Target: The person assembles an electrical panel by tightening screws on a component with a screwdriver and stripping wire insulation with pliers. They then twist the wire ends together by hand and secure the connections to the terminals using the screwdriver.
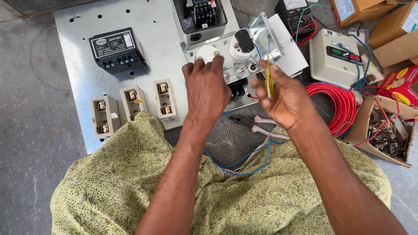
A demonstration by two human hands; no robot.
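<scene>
Yellow-green patterned cloth (pixel 130 182) over the person's lap lies nearest the camera, with both forearms reaching from it toward 12 o'clock. A small metal panel (pixel 261 32) carrying round white fittings and a black knob is steadied by the left hand (pixel 205 89); its fingers are spread and pressed flat on the panel's lower edge, nothing being pinched. A yellow-handled screwdriver (pixel 268 78) is held upright in the right hand (pixel 285 98), the grip closed around the handle, just at 3 o'clock of the left hand. The hand and tool are blurred, so where the tip stands cannot be told.

The panel stands tilted on the edge of a large galvanised sheet (pixel 82 65) laid on the floor, and is kept in place only by the left palm. If pressure were eased or the screwdriver pushed hard, the panel could be tipped back or slid. Thin blue wires (pixel 244 159) run from behind the panel down toward 6 o'clock across the lap; these could be snagged by a forearm and pulled from their terminals. A slipped tip could be driven into the left fingers, which lie close beside the fittings. Pliers (pixel 261 126) with pink handles lie under the right wrist, and a coil of red wire (pixel 339 106) at 3 o'clock could be caught by the elbow. 3 pale fuse holders (pixel 133 104) sit well apart at 9 o'clock.
</scene>
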